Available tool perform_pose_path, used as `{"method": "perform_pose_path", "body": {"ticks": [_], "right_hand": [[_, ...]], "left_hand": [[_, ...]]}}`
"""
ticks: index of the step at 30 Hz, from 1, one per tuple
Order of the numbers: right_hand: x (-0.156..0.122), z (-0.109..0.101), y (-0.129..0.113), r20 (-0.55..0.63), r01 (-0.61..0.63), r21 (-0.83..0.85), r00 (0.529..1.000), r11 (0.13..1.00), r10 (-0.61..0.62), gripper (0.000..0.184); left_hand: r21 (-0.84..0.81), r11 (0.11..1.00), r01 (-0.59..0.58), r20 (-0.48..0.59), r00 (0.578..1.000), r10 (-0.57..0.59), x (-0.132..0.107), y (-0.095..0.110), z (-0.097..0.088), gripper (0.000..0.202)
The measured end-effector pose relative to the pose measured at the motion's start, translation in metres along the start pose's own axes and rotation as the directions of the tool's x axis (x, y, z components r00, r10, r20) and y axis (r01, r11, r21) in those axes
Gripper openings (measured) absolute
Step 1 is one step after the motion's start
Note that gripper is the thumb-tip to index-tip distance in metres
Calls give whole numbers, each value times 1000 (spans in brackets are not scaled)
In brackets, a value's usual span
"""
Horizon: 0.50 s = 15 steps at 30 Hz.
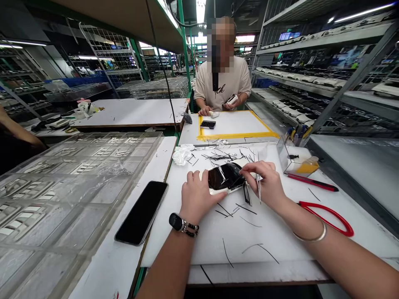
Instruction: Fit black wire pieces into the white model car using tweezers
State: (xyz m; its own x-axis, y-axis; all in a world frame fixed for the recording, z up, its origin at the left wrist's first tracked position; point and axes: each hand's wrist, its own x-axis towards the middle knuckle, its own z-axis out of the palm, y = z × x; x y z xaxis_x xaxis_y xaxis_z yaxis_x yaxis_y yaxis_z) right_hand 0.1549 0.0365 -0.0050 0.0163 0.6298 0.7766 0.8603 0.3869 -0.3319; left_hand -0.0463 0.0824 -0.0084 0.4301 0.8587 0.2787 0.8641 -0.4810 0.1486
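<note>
A model car (226, 176) with a glossy black top and white lower body lies on the white work surface. My left hand (198, 193) is closed around its left end, thumb along the near side and fingers on the far side. At the other end, my right hand (264, 180) has its thumb and forefinger pinched against the car's edge; whatever is between those fingertips is too small to make out. Thin metal tweezers (259, 182) are tucked in the same hand, pointing down. A small black-framed part (247, 194), perhaps an open door, sticks out from the car's near side.
Thin black strips (224, 157) lie scattered around. Red-handled scissors (330, 216), a red-black pen-like tool (313, 182) and a clear tool box (296, 160) are to the right. A phone (141, 212) and compartment tray (77, 178) lie left. A co-worker (222, 83) holds another model opposite.
</note>
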Motion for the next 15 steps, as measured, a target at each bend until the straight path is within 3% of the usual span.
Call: {"method": "perform_pose_path", "body": {"ticks": [10,15], "right_hand": [[-1,1,0,-6,1,-1,1000,1000,-1,7],[6,-22,-7,-101,15,-49,995,999,-20,7]], "left_hand": [[0,1000,-7,-7,1000,7,0,0,1,71],[6,1000,14,-14,1000,-14,-2,1,-1,72]]}}
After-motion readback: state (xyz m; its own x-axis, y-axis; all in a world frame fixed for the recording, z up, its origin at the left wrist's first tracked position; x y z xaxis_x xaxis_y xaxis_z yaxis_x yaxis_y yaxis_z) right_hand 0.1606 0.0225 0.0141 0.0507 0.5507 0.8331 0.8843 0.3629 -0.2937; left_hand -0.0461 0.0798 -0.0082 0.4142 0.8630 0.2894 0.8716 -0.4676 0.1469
